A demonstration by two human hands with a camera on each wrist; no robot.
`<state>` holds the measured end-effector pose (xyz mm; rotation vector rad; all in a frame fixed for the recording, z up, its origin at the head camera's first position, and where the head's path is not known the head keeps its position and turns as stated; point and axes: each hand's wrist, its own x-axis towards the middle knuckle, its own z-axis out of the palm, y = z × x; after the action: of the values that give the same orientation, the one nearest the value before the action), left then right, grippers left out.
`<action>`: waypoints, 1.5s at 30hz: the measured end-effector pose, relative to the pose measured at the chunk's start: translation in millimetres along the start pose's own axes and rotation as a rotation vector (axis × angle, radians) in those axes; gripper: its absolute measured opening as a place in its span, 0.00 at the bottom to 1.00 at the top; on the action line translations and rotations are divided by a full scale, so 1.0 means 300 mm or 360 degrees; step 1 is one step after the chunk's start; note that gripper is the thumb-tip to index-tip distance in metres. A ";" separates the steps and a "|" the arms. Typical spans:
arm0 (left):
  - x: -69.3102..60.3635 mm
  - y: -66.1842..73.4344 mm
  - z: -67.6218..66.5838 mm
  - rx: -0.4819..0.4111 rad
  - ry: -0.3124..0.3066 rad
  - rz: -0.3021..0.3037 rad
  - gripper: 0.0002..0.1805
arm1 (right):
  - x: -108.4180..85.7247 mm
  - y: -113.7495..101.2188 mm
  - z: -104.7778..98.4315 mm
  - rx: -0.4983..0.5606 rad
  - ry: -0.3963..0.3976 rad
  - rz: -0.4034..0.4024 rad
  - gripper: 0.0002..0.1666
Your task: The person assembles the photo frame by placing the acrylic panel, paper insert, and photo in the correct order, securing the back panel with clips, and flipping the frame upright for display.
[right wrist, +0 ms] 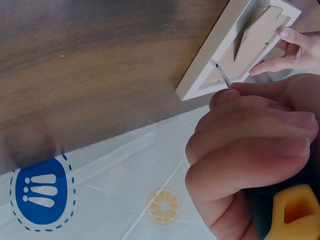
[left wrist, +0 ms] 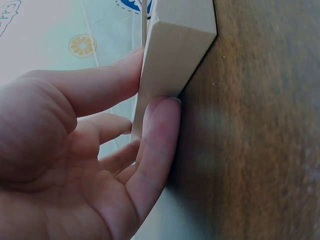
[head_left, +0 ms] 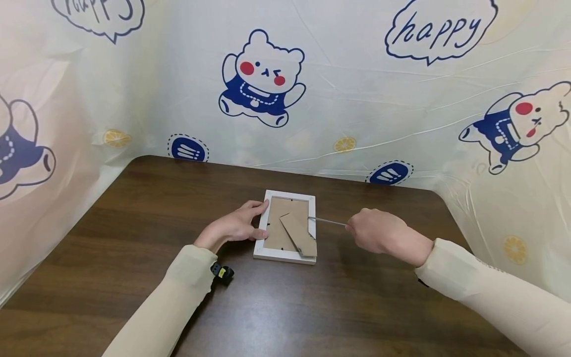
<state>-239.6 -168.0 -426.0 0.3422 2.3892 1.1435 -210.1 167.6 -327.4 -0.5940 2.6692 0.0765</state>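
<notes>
A white picture frame [head_left: 284, 255] lies back side up on the table, its brown backing board [head_left: 278, 206] facing me. A brown stand leg [head_left: 298, 233] slants across that board. Along the frame's left edge, my left hand [head_left: 236, 223] grips the border with thumb and fingers; the left wrist view shows fingers on the frame's side wall [left wrist: 175, 55]. In my right hand [head_left: 376, 230] is a screwdriver, its handle [right wrist: 295, 215] dark green and yellow. Its thin metal shaft [head_left: 327, 221] reaches left, and the tip meets the inner right border near a small dark tab.
The dark wooden table [head_left: 134, 277] spreads on all sides of the frame. Behind it hangs a pale curtain [head_left: 348, 99] printed with bears and orange slices. A black wrist strap piece [head_left: 223, 272] sits at my left cuff.
</notes>
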 end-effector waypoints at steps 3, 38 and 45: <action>0.000 -0.001 0.000 0.0004 0.0003 0.0006 0.52 | -0.002 -0.005 -0.005 -0.0070 0.0023 -0.0030 0.14; 0.005 -0.004 0.008 -0.0077 -0.0019 0.0017 0.52 | 0.003 -0.033 -0.032 -0.0264 0.0038 -0.0066 0.14; 0.005 -0.002 0.008 -0.0061 -0.0017 -0.0002 0.53 | 0.008 -0.040 -0.036 -0.0325 0.0051 -0.0085 0.14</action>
<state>-239.7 -166.1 -428.3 0.3328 2.3548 1.1824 -211.2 154.2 -318.2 -0.7351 2.6937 0.3299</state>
